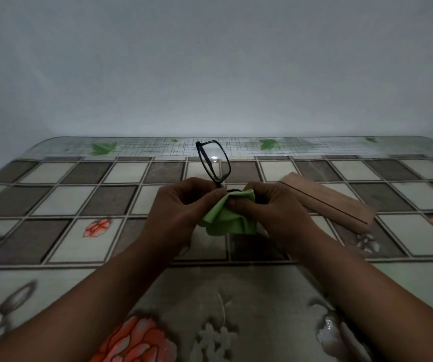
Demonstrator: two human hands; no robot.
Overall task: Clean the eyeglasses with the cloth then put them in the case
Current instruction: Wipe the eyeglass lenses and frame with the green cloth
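Black-framed eyeglasses stand almost on end above the table, one lens sticking up and clear of the hands. My left hand pinches the frame near the bridge. The lower lens is hidden under a green cloth, which my right hand pinches around it with thumb and fingers. The cloth's loose folds hang down between the two hands. A tan glasses case lies shut on the table to the right of my right hand.
The table wears a glossy checked cover with flower prints. Its far edge meets a plain pale wall. Both forearms reach in from the near edge.
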